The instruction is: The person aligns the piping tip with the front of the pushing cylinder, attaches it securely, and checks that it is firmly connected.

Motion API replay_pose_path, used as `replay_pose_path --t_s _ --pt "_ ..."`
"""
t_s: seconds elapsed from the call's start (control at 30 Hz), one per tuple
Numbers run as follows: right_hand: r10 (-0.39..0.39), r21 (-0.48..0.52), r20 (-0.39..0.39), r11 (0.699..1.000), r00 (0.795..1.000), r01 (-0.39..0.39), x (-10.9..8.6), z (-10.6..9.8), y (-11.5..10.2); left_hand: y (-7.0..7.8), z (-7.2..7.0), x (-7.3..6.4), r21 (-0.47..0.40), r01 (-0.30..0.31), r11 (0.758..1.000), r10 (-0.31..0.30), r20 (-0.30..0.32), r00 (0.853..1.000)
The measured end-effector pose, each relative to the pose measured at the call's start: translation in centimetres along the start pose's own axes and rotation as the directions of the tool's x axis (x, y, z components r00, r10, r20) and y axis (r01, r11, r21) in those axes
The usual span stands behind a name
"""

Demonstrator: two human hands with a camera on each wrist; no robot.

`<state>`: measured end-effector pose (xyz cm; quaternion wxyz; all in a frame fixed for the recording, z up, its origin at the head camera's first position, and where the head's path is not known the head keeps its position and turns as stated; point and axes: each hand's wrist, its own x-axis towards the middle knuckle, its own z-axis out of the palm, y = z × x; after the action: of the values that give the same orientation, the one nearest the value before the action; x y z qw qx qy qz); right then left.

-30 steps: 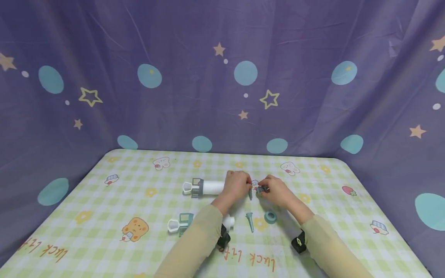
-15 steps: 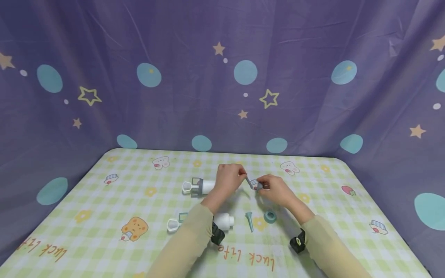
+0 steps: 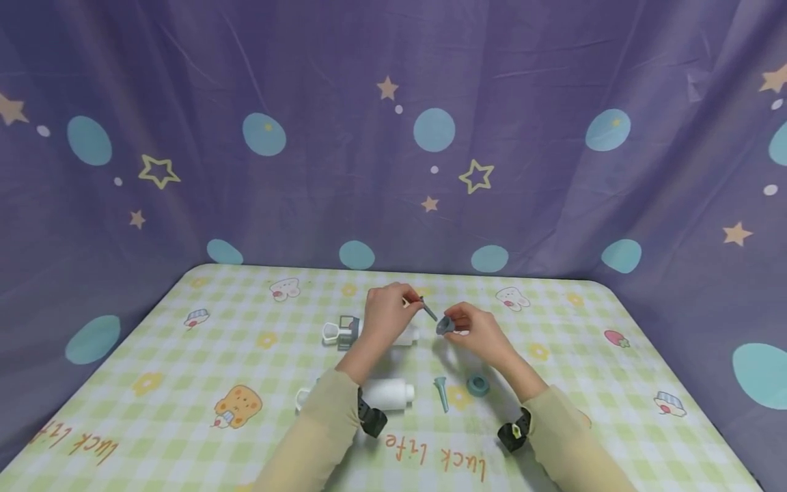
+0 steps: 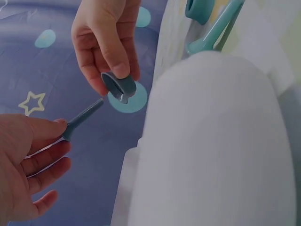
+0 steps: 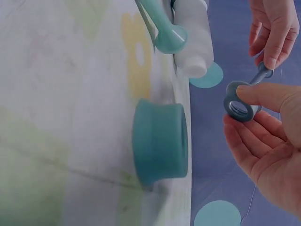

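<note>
The grey nozzle [image 4: 85,116] is being pinched aloft by the left hand [image 3: 387,311], the grey ring [image 4: 126,86] by the right hand [image 3: 482,333]. Both are being judged light, stiff and best gripped at the rim.

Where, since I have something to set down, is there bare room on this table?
Bare tablecloth stretches from the two white handled cylinders to its left edge, and from the right sleeve to its right edge. The middle is crowded: cylinders, teal ring, teal tapered tube, left hand, right hand.
</note>
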<state>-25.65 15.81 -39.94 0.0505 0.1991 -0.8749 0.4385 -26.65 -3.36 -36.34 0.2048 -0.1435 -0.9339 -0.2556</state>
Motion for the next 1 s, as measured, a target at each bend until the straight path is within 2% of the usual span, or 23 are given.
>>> replay_pose_path --t_s 0.23,0.5,0.7,1.0 --pt "0.005 0.031 -0.031 1.000 1.000 -0.004 0.3 0.4 -0.5 -0.6 -0.7 -0.6 -0.042 0.016 0.999 -0.016 0.006 1.000" --pt "0.069 0.131 -0.079 0.990 0.994 -0.058 0.6 1.2 -1.0 -0.6 -1.1 -1.1 -0.084 0.031 0.996 -0.031 0.005 1.000" --pt "0.124 0.175 -0.097 0.979 0.988 -0.106 0.7 1.8 -1.1 -0.5 -0.8 -1.3 -0.103 0.023 0.994 -0.022 0.009 1.000" --pt "0.148 0.202 -0.094 0.971 0.985 -0.127 0.7 2.1 -1.1 -0.3 -0.2 -1.4 -0.086 0.004 0.996 -0.005 -0.004 1.000"
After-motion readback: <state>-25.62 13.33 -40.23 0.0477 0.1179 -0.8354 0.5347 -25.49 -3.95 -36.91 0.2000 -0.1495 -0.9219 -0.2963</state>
